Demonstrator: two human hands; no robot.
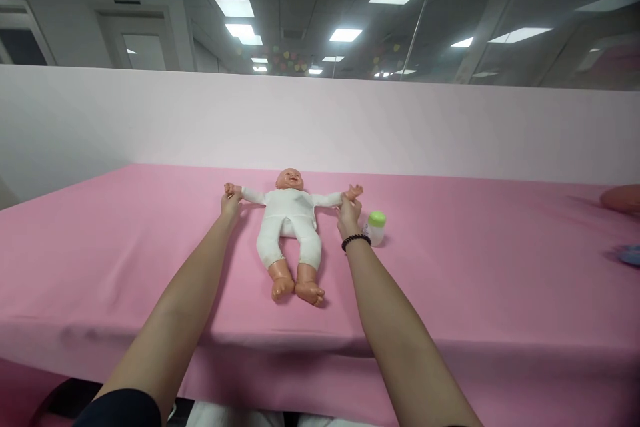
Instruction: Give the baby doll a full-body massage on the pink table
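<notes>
A baby doll point(289, 208) with a white cloth body lies on its back, head toward the wall and bare feet toward me. Its arms are stretched out to both sides. My left hand point(231, 203) is closed around the doll's wrist on the left, with the small plastic hand sticking out past my fingers. On the other side my right hand point(349, 215), a dark beaded band at its wrist, grips the doll's other arm near the wrist. Just right of that hand stands a small clear bottle point(375, 229) with a green cap, partly hidden by my wrist.
A pink cloth point(475, 267) covers the wide table, its front edge hanging down toward me. Behind stands a low white partition point(320, 123) with glass above. At the far right edge are a cut-off skin-toned object point(623, 199) and a blue object point(629, 254).
</notes>
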